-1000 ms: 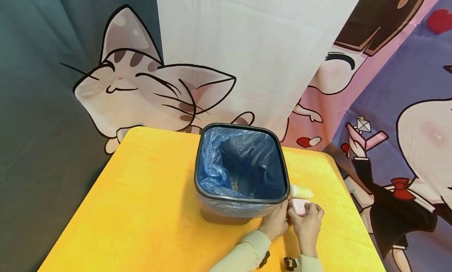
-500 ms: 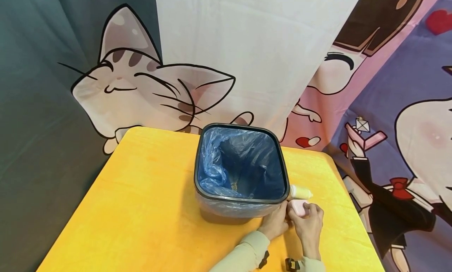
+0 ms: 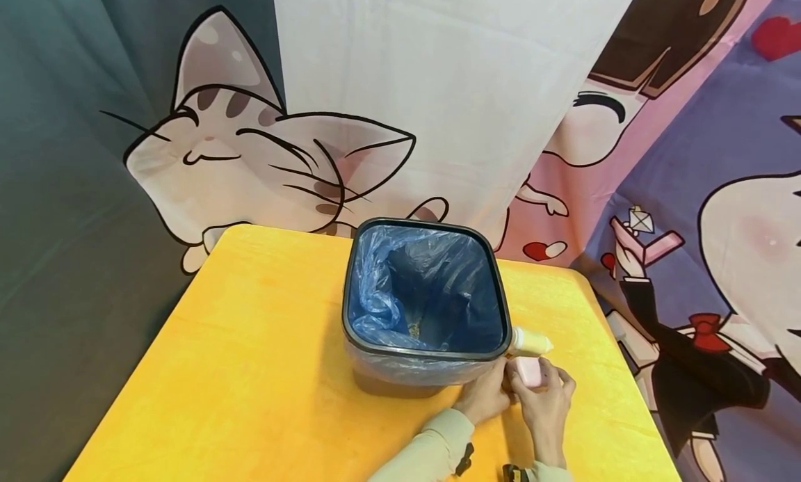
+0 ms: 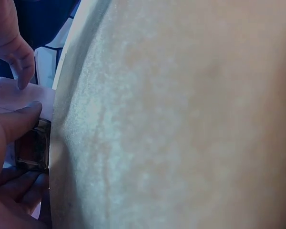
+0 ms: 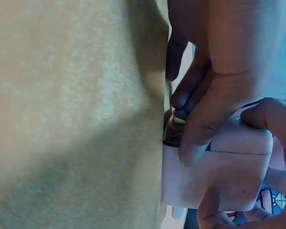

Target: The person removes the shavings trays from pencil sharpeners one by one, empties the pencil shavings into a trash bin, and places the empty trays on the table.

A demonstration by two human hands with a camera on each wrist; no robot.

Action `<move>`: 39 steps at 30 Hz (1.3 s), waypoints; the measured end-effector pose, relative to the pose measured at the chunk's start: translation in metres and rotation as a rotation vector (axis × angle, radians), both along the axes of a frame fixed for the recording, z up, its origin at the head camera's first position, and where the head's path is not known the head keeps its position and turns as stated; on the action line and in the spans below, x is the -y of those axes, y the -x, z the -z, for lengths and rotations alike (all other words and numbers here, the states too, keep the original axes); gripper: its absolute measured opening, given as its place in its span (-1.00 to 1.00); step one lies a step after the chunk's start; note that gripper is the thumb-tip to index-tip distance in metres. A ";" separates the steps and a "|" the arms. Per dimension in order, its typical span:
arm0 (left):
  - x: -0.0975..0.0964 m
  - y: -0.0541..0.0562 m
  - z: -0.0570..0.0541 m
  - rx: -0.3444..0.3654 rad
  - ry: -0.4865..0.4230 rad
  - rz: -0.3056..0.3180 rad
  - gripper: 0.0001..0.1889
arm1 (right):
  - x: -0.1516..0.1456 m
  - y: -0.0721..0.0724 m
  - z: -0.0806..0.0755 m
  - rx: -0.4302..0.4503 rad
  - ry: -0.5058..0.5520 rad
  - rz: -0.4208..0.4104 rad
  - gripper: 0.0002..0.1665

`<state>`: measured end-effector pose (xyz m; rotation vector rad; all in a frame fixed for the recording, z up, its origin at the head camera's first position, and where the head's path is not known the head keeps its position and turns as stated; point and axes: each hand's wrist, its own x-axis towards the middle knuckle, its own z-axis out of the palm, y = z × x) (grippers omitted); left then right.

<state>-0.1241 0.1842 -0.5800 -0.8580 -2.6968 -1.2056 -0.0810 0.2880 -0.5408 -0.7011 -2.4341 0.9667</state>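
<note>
A small pink box-shaped thing (image 3: 529, 372) is between both hands, low over the table right of the bin. It has a seam (image 5: 238, 153) and, at its lower end, a dark glossy part (image 5: 173, 132) with a shiny rim; its exact kind is unclear. My left hand (image 3: 484, 397) pinches that end, the thumb on one side and the fingers on the other. My right hand (image 3: 546, 398) holds the pink body from the other side with thumb and fingers. In the left wrist view, the dark part (image 4: 31, 147) lies between the left thumb and fingers.
A square black-rimmed bin (image 3: 422, 357) with a blue liner stands on the yellow table (image 3: 250, 371), with some small yellowish bits (image 3: 414, 329) in it. Beside it lies a pale yellow tube-like thing (image 3: 532, 341) with a white end. Printed curtains (image 3: 450, 85) hang behind the table.
The pink box-shaped thing has turned slightly and sunk a little between the hands. Right fingers have shifted a little on it. The left hand stays nearly still.
</note>
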 end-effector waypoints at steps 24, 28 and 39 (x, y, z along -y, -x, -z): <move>0.018 -0.002 -0.003 0.046 -0.077 0.040 -0.03 | -0.003 -0.001 0.000 0.028 0.033 0.003 -0.16; 0.019 -0.003 -0.001 0.050 -0.098 0.052 -0.05 | -0.003 -0.001 0.000 0.038 0.043 0.000 -0.16; 0.024 -0.004 0.000 0.056 -0.137 0.078 -0.02 | -0.001 -0.001 0.002 0.018 0.020 -0.003 -0.21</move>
